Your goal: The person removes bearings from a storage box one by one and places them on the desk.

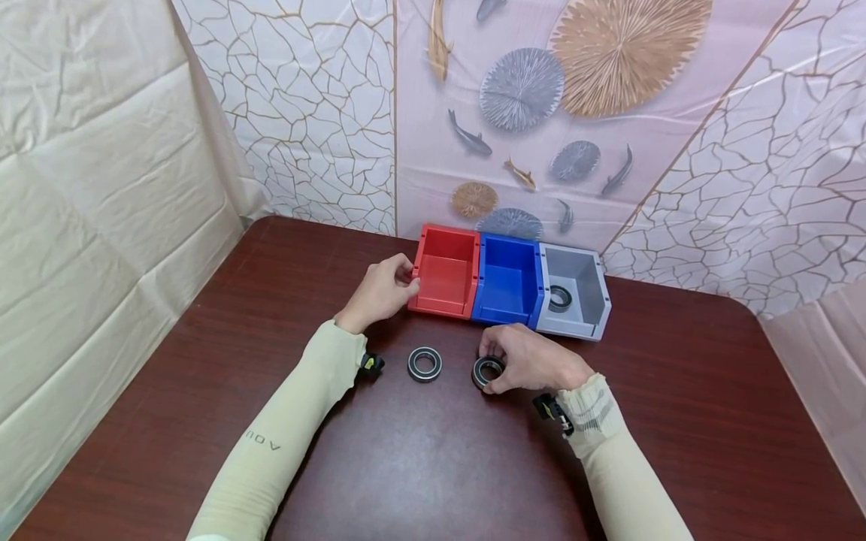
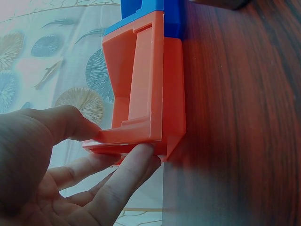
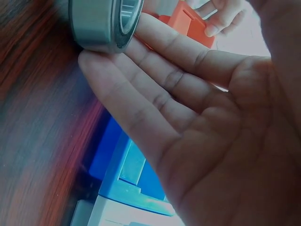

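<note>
At the outer side wall of the red bin (image 1: 443, 279) is my left hand (image 1: 380, 293). In the left wrist view its thumb lies on the rim and its fingers press from outside, pinching the wall. My right hand (image 1: 534, 359) grips a black-and-silver ball bearing (image 1: 477, 375) on the table, thumb at the near edge and fingers at the far edge. The right wrist view shows the bearing's smooth steel side (image 3: 94, 28) against the fingertips. A second ball bearing (image 1: 413, 365) lies flat on the table between the hands.
A blue bin (image 1: 507, 289) and a grey bin (image 1: 587, 289) stand in a row with the red one at the table's back. Inside the grey bin rests another ball bearing (image 1: 560, 309). Behind the dark wooden table (image 1: 419, 466) hangs a patterned cloth (image 1: 325, 128).
</note>
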A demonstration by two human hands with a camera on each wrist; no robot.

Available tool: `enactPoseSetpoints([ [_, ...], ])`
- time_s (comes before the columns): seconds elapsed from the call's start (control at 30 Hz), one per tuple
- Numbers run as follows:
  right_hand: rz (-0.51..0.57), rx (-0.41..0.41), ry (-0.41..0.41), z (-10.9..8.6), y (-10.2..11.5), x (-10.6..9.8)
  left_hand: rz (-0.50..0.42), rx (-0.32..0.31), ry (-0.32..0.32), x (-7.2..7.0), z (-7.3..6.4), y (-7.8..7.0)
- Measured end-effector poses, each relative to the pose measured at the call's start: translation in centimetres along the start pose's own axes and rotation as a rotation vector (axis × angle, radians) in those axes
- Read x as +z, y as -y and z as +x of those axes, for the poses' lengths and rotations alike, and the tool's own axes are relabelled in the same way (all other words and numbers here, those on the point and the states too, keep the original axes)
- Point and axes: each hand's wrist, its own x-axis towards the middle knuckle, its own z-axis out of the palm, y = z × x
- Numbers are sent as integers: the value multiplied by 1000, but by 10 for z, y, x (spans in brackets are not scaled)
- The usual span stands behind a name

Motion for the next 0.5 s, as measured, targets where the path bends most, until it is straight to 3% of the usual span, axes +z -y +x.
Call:
enactPoseSetpoints([
  [0.5,-23,21,2,2,2,2,2,1,1,0,1,1],
])
